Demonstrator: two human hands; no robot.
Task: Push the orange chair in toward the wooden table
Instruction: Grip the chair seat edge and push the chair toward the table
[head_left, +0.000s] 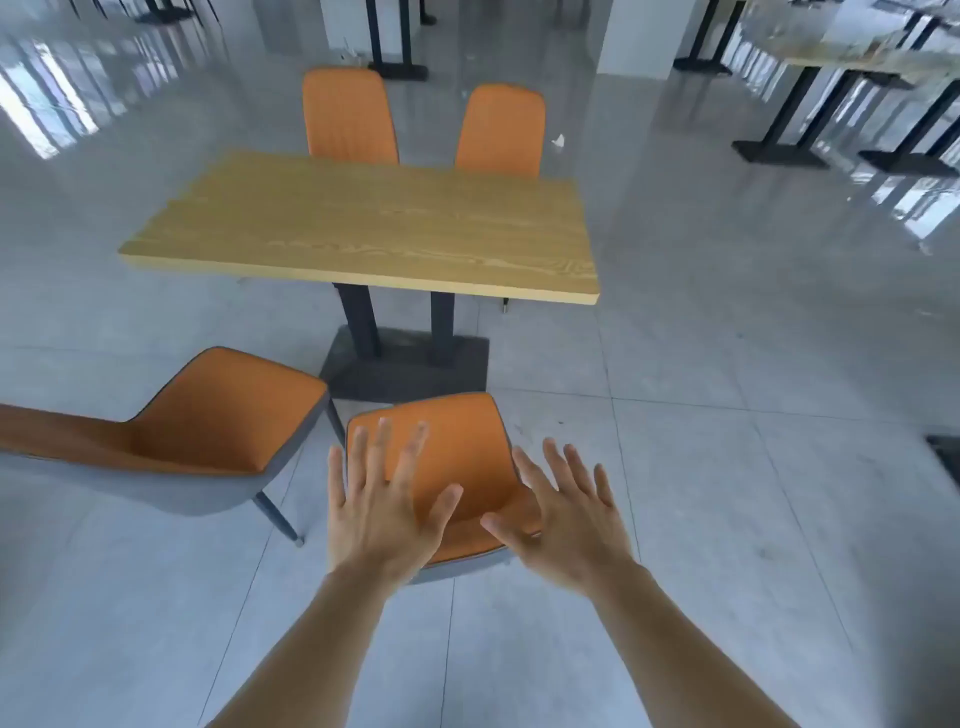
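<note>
Step in hand: approach, pre-contact. Left hand (382, 512) & right hand (569, 525) were spread flat, fingers straight, grasping nothing, above orange chair (457, 452). Chair stood well short of wooden table (363, 228), seat facing it. Next: palms on backrest, push fwd evenly

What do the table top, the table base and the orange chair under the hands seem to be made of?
Table top: light wood or wood-look laminate, matte; grain lines show. Table base: dark, probably painted metal; flat plate with two posts. Orange chair: smooth orange padding, perhaps faux leather, in a grey shell; dark piping along the edge.
</note>
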